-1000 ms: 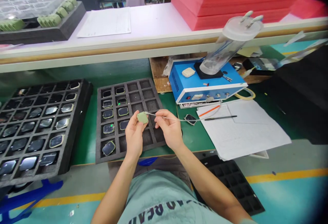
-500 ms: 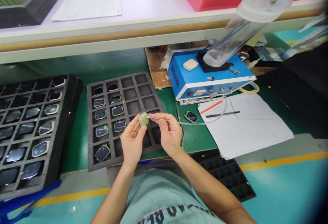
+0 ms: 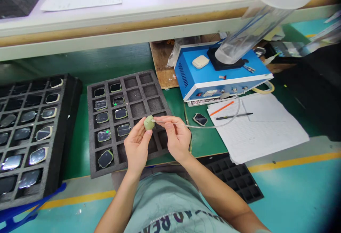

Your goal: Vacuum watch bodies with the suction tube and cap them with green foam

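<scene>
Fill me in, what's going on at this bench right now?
A person is working with both hands on a small green piece. The left hand holds it, while the right hand pinches a thin clear tube with its tip at the piece; whether it goes in is too small to tell. The tube curves over towards the front of a blue box. Below the hands lies a foam tray with watches in its two left columns.
</scene>
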Available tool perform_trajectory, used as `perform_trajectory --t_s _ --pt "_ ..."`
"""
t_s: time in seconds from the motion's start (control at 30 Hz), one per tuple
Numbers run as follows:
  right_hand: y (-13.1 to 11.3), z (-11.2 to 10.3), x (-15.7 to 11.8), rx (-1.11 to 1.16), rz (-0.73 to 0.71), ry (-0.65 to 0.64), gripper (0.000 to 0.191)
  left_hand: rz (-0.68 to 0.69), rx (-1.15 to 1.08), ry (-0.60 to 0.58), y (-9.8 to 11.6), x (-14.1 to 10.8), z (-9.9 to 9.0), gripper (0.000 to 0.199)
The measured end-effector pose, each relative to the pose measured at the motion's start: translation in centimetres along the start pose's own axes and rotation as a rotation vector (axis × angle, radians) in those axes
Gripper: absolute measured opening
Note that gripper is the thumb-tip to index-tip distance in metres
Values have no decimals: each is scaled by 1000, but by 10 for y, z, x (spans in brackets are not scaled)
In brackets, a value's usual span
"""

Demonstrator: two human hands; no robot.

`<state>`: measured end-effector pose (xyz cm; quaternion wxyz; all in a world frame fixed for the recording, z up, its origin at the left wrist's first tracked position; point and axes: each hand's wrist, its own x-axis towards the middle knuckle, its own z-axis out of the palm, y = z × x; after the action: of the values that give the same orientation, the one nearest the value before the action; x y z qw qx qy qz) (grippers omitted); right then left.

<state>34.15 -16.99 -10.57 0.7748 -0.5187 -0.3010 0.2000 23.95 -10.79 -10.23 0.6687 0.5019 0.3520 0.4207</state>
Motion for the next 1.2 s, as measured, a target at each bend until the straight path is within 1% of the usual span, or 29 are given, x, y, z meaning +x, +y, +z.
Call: perform_trajectory --t_s 0.2,0.3,0.47,0.67,1.03,1.2 --pt "-1 0 1 -33 3 5 22 5 -3 -14 0 0 0 45" --pt "-1 0 0 -48 9 6 22 7 -7 -18 0 0 0 45" --pt "0 0 0 -12 -4 3 18 15 -9 -23 0 0 0 43" --pt "0 -1 -1 -38 14 10 22 16 -1 -26 0 0 0 43" --pt "3 -1 0 17 -42 8 16 37 15 -31 1 -1 1 42" --pt "4 -1 0 22 -37 11 16 42 16 -34 1 0 1 42"
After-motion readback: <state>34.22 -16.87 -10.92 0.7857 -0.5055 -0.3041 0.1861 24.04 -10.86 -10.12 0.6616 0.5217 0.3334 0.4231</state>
